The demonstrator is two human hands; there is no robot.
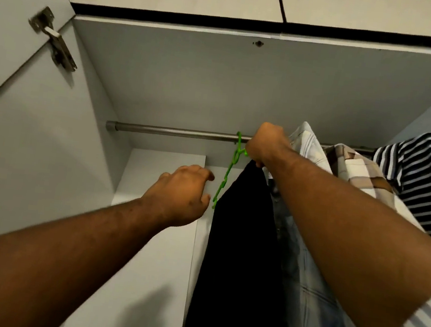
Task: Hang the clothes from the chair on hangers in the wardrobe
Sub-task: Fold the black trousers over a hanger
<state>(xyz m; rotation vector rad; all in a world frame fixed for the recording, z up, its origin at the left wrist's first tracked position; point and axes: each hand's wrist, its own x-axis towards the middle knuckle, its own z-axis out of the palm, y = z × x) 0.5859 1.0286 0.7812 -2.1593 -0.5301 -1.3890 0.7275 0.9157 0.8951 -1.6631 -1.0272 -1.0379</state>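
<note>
right hand (266,145): fist grips green hanger (227,176) neck, seating hook on rail (174,132).
left hand (183,194): fingers loose, holding nothing, near hanger's arm, likely to steady it.
black garment (241,249): hangs from hanger.

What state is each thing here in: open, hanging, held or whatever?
Wardrobe door, open.
Green hanger, hook over the rail, gripped by right hand.
Dark garment, hanging from the green hanger.
Left hand, open, touching nothing.
Jeans, hanging beside the dark garment.
Striped shirt, hanging at the far right.
</note>
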